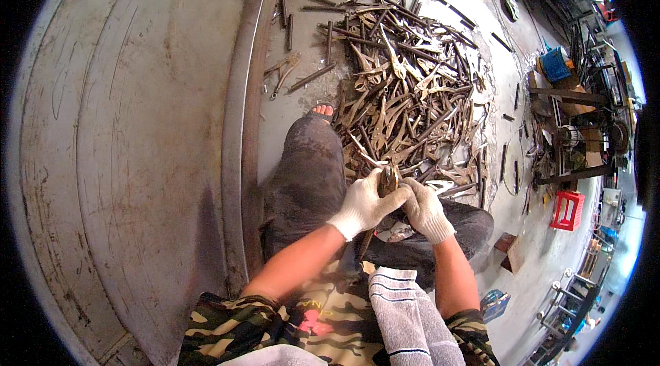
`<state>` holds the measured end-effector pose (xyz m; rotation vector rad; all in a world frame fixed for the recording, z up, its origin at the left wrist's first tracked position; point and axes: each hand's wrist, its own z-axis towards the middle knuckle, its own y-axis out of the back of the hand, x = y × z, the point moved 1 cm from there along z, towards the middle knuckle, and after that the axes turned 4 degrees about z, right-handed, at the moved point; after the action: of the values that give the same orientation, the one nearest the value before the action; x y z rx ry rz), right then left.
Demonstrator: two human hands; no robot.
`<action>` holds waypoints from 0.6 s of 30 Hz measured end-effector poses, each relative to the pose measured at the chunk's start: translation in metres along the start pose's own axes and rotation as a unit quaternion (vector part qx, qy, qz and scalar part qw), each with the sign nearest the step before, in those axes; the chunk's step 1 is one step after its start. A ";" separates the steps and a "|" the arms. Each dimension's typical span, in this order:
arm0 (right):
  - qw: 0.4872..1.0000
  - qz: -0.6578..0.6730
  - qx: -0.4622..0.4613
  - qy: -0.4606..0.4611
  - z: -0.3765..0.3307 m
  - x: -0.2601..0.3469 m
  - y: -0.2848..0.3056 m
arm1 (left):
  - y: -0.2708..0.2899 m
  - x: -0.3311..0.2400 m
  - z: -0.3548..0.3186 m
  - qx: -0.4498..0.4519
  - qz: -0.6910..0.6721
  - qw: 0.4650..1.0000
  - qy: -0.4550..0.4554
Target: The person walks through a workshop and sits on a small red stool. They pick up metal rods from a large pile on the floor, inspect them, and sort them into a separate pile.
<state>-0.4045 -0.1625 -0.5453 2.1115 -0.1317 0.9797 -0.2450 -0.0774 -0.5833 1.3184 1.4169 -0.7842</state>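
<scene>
A striped towel (394, 307) hangs at lower centre, while mid-frame the gloved left hand (371, 202) grips a plier-like tool (390, 179) and the right hand (425, 209) curls beside it, its hold unclear, apparently adjusting the piece, which next probably calls for steady bracing.

Bright, fairly even light is falling across the grey floor (540, 256), turning pale toward the right, while the gloved left hand (366, 208) is glowing almost white. Metal tools (399, 67) are glinting; a soft shadow is dimming the panel (151, 125). Fisheye distortion is bending the beam (235, 125), and blackness is filling the corners.
</scene>
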 end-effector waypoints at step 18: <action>0.999 -0.021 -0.008 -0.045 -0.012 0.010 0.011 | -0.005 -0.002 0.000 0.009 0.072 0.997 0.001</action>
<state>-0.4092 -0.1601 -0.5273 2.1355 -0.1391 0.8556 -0.2497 -0.0787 -0.5818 1.4180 1.3040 -0.7011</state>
